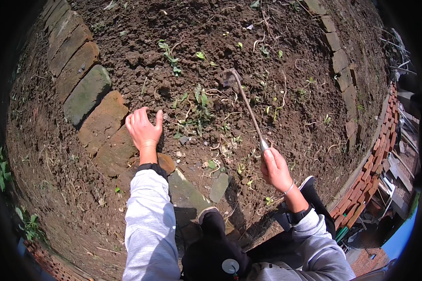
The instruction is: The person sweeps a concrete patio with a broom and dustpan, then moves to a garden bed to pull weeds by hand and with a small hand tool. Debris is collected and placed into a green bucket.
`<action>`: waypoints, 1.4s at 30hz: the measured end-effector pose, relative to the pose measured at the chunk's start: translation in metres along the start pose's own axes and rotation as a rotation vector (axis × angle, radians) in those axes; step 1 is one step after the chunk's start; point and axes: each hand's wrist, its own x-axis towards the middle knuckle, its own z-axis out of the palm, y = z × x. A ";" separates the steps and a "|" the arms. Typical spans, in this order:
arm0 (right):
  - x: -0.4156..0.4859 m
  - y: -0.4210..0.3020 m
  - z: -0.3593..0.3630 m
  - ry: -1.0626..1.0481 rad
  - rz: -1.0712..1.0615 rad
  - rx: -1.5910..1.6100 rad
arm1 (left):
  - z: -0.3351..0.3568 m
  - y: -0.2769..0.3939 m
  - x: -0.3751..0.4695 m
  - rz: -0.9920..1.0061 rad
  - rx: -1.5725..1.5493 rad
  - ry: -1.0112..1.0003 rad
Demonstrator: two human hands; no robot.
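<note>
My right hand [277,169] grips the handle of a hand hoe [249,107]. The tool's thin metal shaft slants up and left, and its blade rests at the loose brown soil [133,52]. My left hand [145,128] is over the inner edge of the brick border, thumb spread from the curled fingers. Nothing shows in it, though its palm and fingertips are hidden. Just right of that hand lies a clump of wilted green weeds [201,112]. Small seedlings and pale roots are scattered around the hoe.
Bricks and stones, one of them greenish [87,95], edge the bed on the left. Another brick row [341,63] runs along the right. A flat stone [218,188] lies by my shoe [211,217]. Beyond a low brick wall [372,165] is piled debris [397,172].
</note>
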 end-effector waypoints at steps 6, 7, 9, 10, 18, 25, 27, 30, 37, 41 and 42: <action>-0.110 0.043 -0.097 0.138 0.099 -0.018 | 0.001 0.027 -0.008 0.166 -0.035 -0.004; -0.124 0.049 -0.106 0.189 0.085 -0.019 | 0.002 0.052 -0.015 0.185 -0.137 -0.024; -0.141 0.044 -0.116 0.244 0.152 0.105 | 0.003 0.101 -0.022 0.026 -0.300 -0.182; -0.142 0.049 -0.118 0.279 0.089 0.090 | 0.010 0.113 -0.020 -0.030 -0.337 -0.292; -0.165 0.076 -0.125 0.251 0.115 0.202 | -0.012 0.145 -0.006 -0.185 -1.192 -0.669; -0.169 0.089 -0.125 0.217 0.104 0.233 | -0.018 0.089 0.033 0.232 -0.473 -0.353; -0.168 0.090 -0.125 0.225 0.096 0.245 | -0.014 0.115 0.023 0.420 -0.392 -0.448; -0.164 0.093 -0.124 0.229 0.076 0.181 | 0.015 0.146 -0.006 0.392 -0.381 -0.365; -0.138 0.088 -0.133 0.123 0.179 0.285 | 0.013 0.178 -0.079 0.520 -0.571 -0.456; -0.046 0.057 -0.153 0.112 0.100 0.159 | -0.008 0.120 -0.044 0.300 -0.420 -0.206; -0.009 0.048 -0.159 0.144 -0.013 0.101 | -0.008 0.101 -0.035 0.235 -0.340 -0.156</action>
